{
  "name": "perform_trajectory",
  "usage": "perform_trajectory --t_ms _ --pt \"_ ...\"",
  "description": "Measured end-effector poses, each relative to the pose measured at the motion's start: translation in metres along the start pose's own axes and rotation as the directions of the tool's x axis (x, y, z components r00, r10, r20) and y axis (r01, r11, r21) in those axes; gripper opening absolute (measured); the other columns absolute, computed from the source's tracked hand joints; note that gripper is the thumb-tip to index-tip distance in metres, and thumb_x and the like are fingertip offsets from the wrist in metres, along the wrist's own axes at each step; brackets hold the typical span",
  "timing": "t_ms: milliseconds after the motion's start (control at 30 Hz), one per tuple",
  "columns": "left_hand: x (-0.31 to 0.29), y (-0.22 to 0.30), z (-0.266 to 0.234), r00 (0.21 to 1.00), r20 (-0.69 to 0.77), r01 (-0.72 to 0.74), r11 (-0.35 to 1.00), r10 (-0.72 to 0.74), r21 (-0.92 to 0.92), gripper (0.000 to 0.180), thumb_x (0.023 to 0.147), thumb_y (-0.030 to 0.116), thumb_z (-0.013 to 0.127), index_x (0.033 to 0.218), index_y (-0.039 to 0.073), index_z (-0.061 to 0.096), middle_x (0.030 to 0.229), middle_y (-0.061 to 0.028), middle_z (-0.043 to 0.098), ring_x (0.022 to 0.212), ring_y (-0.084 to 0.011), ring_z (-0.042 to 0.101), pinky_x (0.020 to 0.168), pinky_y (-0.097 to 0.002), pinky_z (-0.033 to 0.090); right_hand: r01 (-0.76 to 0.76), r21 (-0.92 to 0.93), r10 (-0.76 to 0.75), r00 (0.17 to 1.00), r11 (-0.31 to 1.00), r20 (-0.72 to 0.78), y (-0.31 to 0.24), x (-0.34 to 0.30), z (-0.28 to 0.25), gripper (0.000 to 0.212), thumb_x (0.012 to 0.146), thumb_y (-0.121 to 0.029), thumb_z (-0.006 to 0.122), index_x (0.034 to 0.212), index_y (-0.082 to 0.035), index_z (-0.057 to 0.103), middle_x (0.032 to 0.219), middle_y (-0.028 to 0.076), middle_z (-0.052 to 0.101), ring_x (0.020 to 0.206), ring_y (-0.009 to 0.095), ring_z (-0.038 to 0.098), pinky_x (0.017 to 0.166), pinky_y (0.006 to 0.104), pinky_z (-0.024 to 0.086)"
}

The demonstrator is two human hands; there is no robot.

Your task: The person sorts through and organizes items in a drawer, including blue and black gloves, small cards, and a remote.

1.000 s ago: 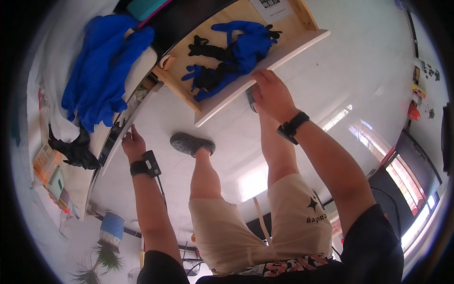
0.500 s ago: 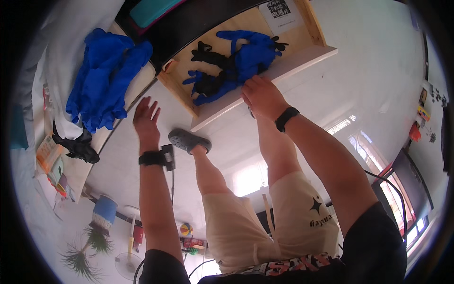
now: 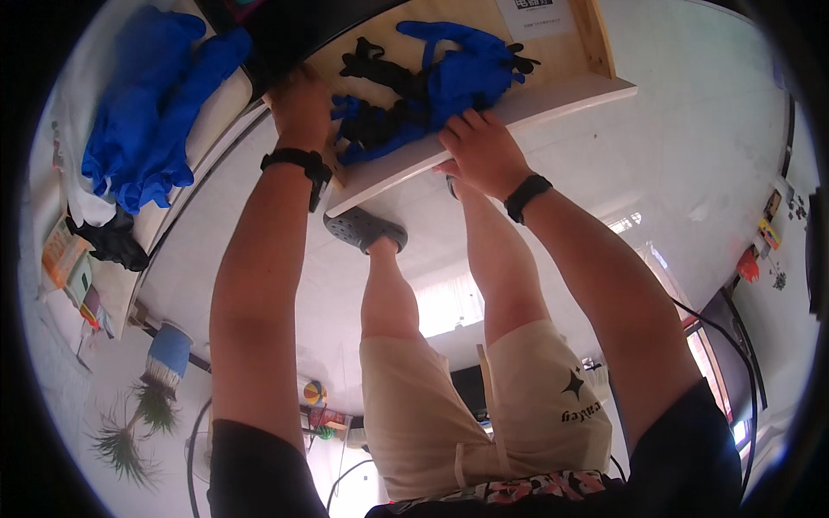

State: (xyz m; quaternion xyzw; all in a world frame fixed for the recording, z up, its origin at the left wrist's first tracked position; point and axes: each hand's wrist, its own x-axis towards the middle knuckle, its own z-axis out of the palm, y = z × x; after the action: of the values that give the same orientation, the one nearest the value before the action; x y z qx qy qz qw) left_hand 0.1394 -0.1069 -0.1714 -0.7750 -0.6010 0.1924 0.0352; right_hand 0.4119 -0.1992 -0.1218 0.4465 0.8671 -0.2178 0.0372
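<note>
A wooden drawer (image 3: pixel 553 105) with a pale front panel is pulled out. My right hand (image 3: pixel 488 155) grips its front edge, fingers over the top and thumb on the outer side. My left hand (image 3: pixel 300 108) is at the drawer's left side, towards its back corner; its fingers are mostly hidden in shade. Inside lie crumpled blue gloves (image 3: pixel 466 82) and black gloves (image 3: pixel 380 67), loosely heaped together. My right fingertips are close beside the blue ones.
More blue gloves (image 3: pixel 142 104) lie on white cloth at the left, with a black crumpled item (image 3: pixel 110 242) below. A printed sheet (image 3: pixel 537 17) lies in the drawer. My grey clog (image 3: pixel 367 231) is beneath it. A potted plant (image 3: pixel 164 363) stands lower left.
My left hand has moved from open air beside the drawer, up and right to its left side. My right hand stays on the front edge. The view has shifted slightly.
</note>
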Motion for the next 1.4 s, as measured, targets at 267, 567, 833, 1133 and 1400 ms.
perform_trajectory --t_ms 267,567,833,1133,1400 --pt "-0.002 0.002 -0.004 0.966 0.257 0.095 0.959 -0.023 -0.269 0.01 0.082 0.018 0.065 0.084 0.011 0.073 0.088 -0.0116 0.071 0.083 -0.0284 0.07 0.068 -0.0394 0.056 -0.02 -0.007 0.02 1.0 1.0 0.022 -0.002 0.002 -0.006 0.041 0.071 -0.045 0.075 0.096 -0.014 0.064 0.096 0.002 0.058 0.1 0.022 0.052 0.087 0.0361 0.041" --pt "-0.047 -0.004 0.006 0.989 0.13 -0.019 0.931 0.071 -0.366 0.011 0.083 0.018 0.062 0.084 0.015 0.073 0.079 -0.0044 0.071 0.08 -0.0237 0.069 0.069 -0.0391 0.052 -0.158 0.142 0.097 0.926 0.977 0.364 -0.043 0.059 -0.028 0.034 0.079 -0.016 0.068 0.111 -0.007 0.062 0.105 0.01 0.062 0.098 0.03 0.06 0.084 0.0408 0.05" --pt "-0.111 -0.085 0.036 0.626 0.573 0.126 -0.656 -0.529 -0.744 0.02 0.093 0.01 0.05 0.108 -0.002 0.058 0.096 -0.0135 0.064 0.087 -0.0269 0.064 0.076 -0.0378 0.055 0.05 0.129 -0.054 0.998 0.99 0.024 -0.084 0.175 0.046 0.026 0.077 -0.009 0.064 0.103 -0.006 0.064 0.104 0.014 0.063 0.101 0.033 0.06 0.078 0.0419 0.054" --pt "-0.104 -0.179 0.129 0.583 0.787 -0.329 -0.944 -0.204 -0.001 0.071 0.097 0.057 0.028 0.141 0.002 0.022 0.142 -0.0247 0.033 0.132 -0.0411 0.036 0.108 -0.0705 0.024 0.055 0.031 -0.06 0.982 0.998 0.179 -0.099 0.168 0.07 0.013 0.082 -0.007 0.064 0.094 -0.003 0.067 0.093 0.019 0.067 0.088 0.037 0.066 0.078 0.0428 0.054" --pt "-0.095 -0.174 0.155 0.559 0.8 -0.382 -0.924 -0.217 0.017 0.07 0.092 0.056 0.036 0.137 0.003 0.029 0.135 -0.0209 0.037 0.131 -0.0371 0.034 0.11 -0.0697 0.019 -0.123 0.337 0.012 0.95 0.934 0.312 -0.092 0.159 0.048 0.019 0.085 -0.02 0.066 0.095 -0.005 0.066 0.089 0.018 0.067 0.087 0.037 0.063 0.075 0.0441 0.051"
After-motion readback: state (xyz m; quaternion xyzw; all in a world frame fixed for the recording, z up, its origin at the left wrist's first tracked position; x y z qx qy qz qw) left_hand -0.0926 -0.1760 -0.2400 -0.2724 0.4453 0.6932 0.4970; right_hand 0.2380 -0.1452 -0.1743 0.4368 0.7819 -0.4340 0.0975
